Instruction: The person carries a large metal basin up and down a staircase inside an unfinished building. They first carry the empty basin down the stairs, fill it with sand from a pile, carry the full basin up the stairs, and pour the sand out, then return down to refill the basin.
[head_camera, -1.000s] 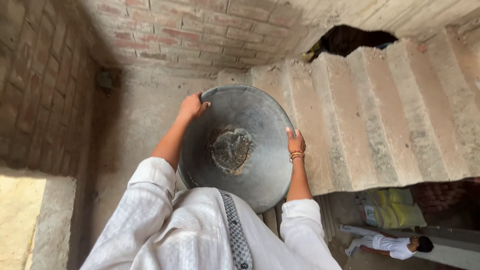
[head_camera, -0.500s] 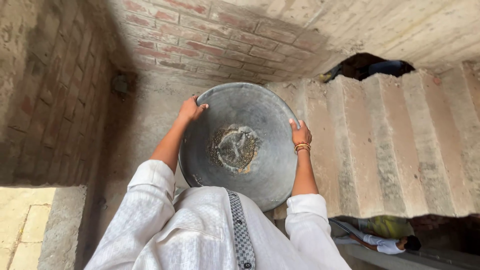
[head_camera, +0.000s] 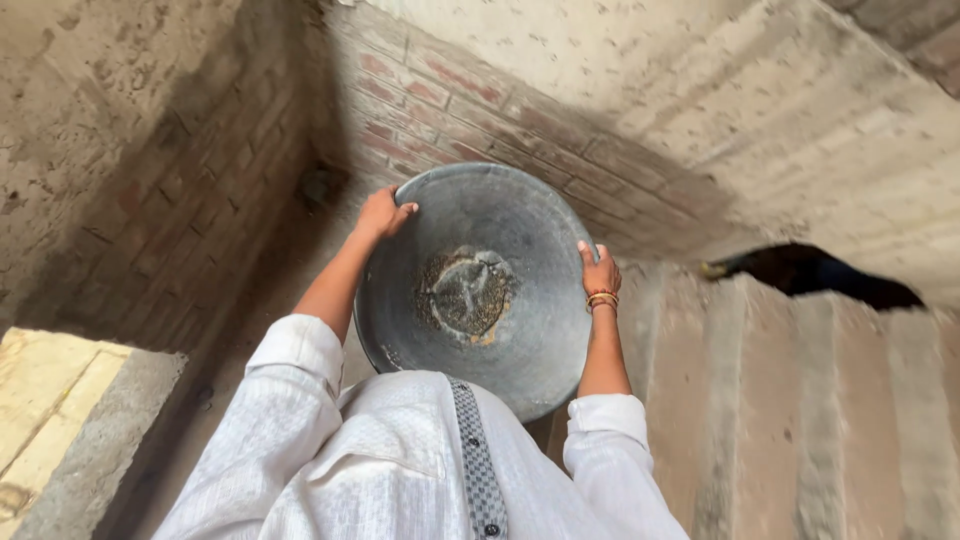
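Note:
A round grey metal pan (head_camera: 520, 330) is held out in front of me, its inside facing the camera. A crust of dried mortar (head_camera: 466, 292) sticks to its bottom. My left hand (head_camera: 384, 213) grips the pan's upper left rim. My right hand (head_camera: 600, 270), with bangles on the wrist, grips the right rim. Both arms come out of white sleeves, and my white shirt (head_camera: 400, 460) fills the lower middle of the view.
A brick wall (head_camera: 440, 110) stands ahead and to the left, with plastered concrete above it. Concrete stair steps (head_camera: 800, 400) run along the right. A dark person-like shape (head_camera: 810, 270) lies at the top of the steps. A pale ledge (head_camera: 60, 410) sits at lower left.
The view has tilted upward and swung, so the steps slid toward the lower right. The person seen below at the right has left the view. Both hands keep the pan's rim.

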